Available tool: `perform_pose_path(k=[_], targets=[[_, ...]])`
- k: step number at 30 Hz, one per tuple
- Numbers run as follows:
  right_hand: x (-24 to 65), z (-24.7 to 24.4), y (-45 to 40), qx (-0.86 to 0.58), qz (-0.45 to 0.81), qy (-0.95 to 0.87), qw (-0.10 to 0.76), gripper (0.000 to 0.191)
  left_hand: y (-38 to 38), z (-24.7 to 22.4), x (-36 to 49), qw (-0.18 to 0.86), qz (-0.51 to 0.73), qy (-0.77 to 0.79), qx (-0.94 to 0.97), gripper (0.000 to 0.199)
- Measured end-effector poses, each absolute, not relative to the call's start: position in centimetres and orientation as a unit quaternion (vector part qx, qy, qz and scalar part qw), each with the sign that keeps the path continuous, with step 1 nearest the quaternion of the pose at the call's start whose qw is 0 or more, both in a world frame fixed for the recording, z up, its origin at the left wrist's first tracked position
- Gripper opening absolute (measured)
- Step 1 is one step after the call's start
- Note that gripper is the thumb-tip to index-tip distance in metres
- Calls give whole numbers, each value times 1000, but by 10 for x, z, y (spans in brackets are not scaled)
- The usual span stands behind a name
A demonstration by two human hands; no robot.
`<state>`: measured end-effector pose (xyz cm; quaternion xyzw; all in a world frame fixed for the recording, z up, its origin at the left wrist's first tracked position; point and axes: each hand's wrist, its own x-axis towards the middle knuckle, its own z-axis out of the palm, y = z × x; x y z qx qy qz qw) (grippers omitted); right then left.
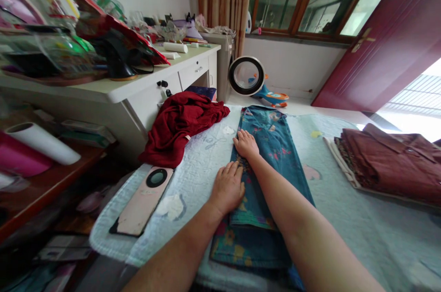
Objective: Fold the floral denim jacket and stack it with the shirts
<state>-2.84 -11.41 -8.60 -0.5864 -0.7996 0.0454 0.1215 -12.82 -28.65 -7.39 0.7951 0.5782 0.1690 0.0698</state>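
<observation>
A pair of blue jeans [272, 163] with flower patterns lies lengthwise on the bed in front of me, one leg over the other, waistband at the far end. My left hand [228, 186] rests on the jeans' left edge, its fingers stretched forward. Farther up the same edge, my right hand [247, 144] presses flat on the denim with extended fingers. Neither hand grasps anything. Left of the jeans sits a crumpled dark red garment [179, 122]. Near it is a phone [144, 202], lying back side up.
The jeans lie on a pale quilted bed cover [203, 159]. Folded brownish-red clothes [389, 159] are stacked at the right. A cluttered desk [151, 81] stands along the left, above a low shelf [44, 186]. Beyond the bed are a washing machine [222, 51] with its round door ajar and a red door [372, 39].
</observation>
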Motion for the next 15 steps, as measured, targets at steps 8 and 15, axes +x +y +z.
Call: perform_pose_path(k=[8,15], targets=[[-26,-84,-140,-586,62,-801,106,55,-277,-69,-138,104,233,551,794,27],[-26,-83,-159,-584,73,-803,92,63,-274,-68,-142,103,249,549,792,13]])
